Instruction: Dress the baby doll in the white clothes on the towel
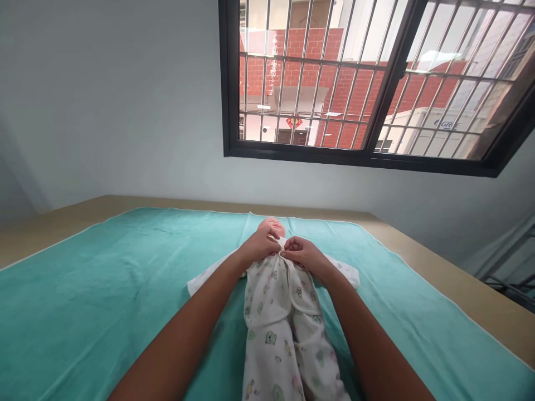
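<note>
A baby doll (272,224) lies on its back, its head toward the wall. It wears a white romper (271,312) printed with small green animals, the sleeves spread to both sides and the legs stretching toward me. At the neckline, my left hand (262,245) pinches the romper's front edge. My right hand (305,255) meets it there from the other side, thumb and fingers closed on the opposite edge. The fingertips almost touch. Any fastener between them is too small to make out.
Under the doll a turquoise cloth (108,289) covers most of a wooden table (472,295). Behind it rises a pale wall (125,100) with a barred, dark-framed window (298,153). A metal frame (510,267) stands at the right edge.
</note>
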Demonstrator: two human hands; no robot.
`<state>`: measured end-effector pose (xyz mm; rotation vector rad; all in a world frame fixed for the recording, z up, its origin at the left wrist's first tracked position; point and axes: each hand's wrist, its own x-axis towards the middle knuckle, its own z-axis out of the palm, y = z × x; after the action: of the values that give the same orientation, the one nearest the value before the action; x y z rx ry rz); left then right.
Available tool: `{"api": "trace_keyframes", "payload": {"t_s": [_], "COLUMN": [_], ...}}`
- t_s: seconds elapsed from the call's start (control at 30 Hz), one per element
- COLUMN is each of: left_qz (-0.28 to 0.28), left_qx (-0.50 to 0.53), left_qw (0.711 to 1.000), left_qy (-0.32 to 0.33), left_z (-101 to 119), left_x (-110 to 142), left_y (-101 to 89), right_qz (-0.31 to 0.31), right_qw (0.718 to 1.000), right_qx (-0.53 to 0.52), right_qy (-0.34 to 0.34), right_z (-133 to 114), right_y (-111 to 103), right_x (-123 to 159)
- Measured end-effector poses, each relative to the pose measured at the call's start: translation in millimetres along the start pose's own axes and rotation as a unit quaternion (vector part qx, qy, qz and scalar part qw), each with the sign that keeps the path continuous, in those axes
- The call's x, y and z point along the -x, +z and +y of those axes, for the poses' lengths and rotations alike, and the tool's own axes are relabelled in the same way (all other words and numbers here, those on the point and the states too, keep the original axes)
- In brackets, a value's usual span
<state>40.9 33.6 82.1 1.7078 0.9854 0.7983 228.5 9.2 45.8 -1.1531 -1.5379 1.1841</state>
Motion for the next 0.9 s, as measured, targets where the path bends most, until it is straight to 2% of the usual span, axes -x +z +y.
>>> {"api": "trace_keyframes", "payload": {"t_s": [0.2, 0.4, 0.67, 0.9], "left_qz": [-0.045, -0.036, -0.038, -0.033], "left_qx": [0.083, 0.092, 0.093, 0.085], "left_qw": [0.995, 0.995, 0.995, 0.994], "left_qy": [0.019, 0.005, 0.012, 0.057], "left_z": [-12.4, -26.2, -22.4, -20.3], "left_x": [-3.6, -10.8, -8.2, -5.1], "left_y": [-8.6, -9.1, -8.0, -5.1], "right_qz": [0.021, 0.010, 0.027, 0.047], "right_qw": [1.000, 1.000, 1.000, 0.999], "right_qx": [0.006, 0.011, -0.014, -0.008], "right_qy": [0.008, 0.000, 0.001, 0.013], "right_z": [-0.1, 0.5, 0.3, 4.4], "right_y": [0.0, -0.9, 1.7, 1.3], "right_x": [-0.9, -1.1, -0.2, -2.5]}}
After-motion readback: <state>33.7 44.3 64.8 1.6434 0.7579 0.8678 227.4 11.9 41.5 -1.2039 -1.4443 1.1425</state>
